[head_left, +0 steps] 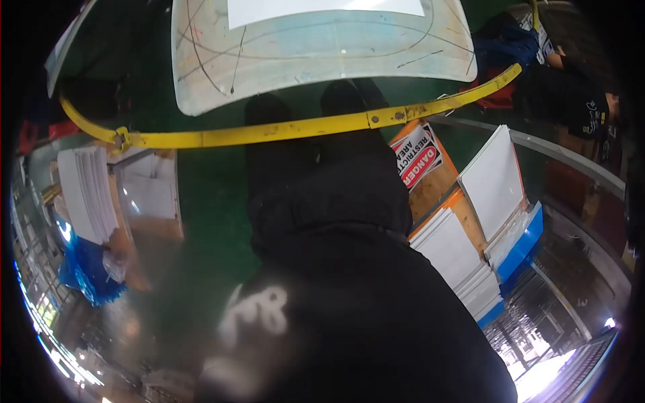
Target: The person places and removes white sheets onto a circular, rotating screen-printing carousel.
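Note:
Neither my left hand nor my right hand shows in the head view. My own black clothing, with a blurred white print, fills the lower middle. Beyond it a yellow curved bar runs across at leg height. Past the bar lies a pale, worn board with dark scribbled lines and rounded corners. A white sheet rests on its far part, cut off by the top edge. I cannot see anything touching either object from my side.
On the left stand white sheets in a stack and a blue plastic bag. More white stacks stand right, by a red and white danger sign and a blue-edged box. Another person in black is at upper right.

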`<state>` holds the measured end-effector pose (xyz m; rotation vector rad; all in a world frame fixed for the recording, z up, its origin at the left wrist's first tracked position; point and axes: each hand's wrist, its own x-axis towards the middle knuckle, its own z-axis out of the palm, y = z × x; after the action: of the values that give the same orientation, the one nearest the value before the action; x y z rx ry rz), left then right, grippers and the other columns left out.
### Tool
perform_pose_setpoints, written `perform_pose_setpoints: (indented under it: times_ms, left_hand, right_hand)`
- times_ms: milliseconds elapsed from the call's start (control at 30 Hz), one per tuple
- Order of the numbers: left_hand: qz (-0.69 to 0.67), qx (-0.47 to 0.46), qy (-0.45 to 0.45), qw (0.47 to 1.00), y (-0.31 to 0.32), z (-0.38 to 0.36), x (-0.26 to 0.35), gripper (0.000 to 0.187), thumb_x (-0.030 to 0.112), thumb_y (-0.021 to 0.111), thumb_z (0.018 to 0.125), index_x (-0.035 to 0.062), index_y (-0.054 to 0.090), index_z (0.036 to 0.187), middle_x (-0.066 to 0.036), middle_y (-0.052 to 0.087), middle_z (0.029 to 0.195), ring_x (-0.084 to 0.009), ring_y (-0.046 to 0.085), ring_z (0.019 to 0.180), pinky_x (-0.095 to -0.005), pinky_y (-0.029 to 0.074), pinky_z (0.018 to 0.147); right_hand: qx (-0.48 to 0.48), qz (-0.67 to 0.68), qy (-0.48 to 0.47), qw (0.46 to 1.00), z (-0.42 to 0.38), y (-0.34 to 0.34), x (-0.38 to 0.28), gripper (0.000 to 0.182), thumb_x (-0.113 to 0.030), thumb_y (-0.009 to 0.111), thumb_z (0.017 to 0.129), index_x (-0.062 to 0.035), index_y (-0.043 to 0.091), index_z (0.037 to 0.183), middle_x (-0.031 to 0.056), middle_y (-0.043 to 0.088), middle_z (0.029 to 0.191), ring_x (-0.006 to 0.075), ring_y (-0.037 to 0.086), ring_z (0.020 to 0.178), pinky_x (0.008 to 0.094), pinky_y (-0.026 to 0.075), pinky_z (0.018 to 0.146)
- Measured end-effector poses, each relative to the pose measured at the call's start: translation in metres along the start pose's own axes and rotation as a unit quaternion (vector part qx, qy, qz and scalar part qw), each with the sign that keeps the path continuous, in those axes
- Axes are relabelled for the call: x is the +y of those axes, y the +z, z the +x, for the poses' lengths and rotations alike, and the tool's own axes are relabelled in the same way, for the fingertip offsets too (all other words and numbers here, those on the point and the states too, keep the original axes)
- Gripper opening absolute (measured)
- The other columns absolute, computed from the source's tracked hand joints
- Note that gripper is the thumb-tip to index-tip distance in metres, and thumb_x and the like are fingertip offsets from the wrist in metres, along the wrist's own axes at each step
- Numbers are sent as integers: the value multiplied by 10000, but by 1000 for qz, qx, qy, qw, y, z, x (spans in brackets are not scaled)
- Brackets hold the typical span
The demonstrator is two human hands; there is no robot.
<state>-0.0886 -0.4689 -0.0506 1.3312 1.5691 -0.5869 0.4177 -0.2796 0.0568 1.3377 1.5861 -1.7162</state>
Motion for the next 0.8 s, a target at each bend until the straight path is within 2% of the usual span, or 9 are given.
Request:
perform_pose_setpoints:
  times_ms: [433,633,733,800]
  left_hand:
    - [-28,-70,9,997,-11,-23,21,163,164,619,829,19,644,901,-109,648,855,-206,605,754,-304,464,700]
    - [-31,-115,44,992,-49,-9,30,153,165,623,827,24,646,882,-94,651,823,-192,604,716,-288,462,669]
    - [-66,-163,103,979,-100,7,43,148,166,625,826,27,647,872,-86,652,807,-185,603,696,-281,461,654]
    - [-133,-191,143,962,-150,21,55,145,166,626,825,29,647,865,-81,653,797,-180,602,683,-276,460,644]
  right_hand:
    - [-164,114,-74,977,-13,-40,-37,192,-163,650,718,-46,636,869,161,618,765,337,589,753,430,464,683]
    - [-215,175,-123,953,-16,-52,-56,188,-169,656,712,-51,646,857,159,616,757,330,589,762,430,464,692]
    - [-163,122,-152,967,-25,-78,-72,185,-172,659,709,-53,651,851,157,615,753,327,588,767,430,464,697]
    - [-110,31,-170,979,-28,-112,-91,174,-177,679,696,-30,638,779,148,607,736,324,581,773,410,459,716]
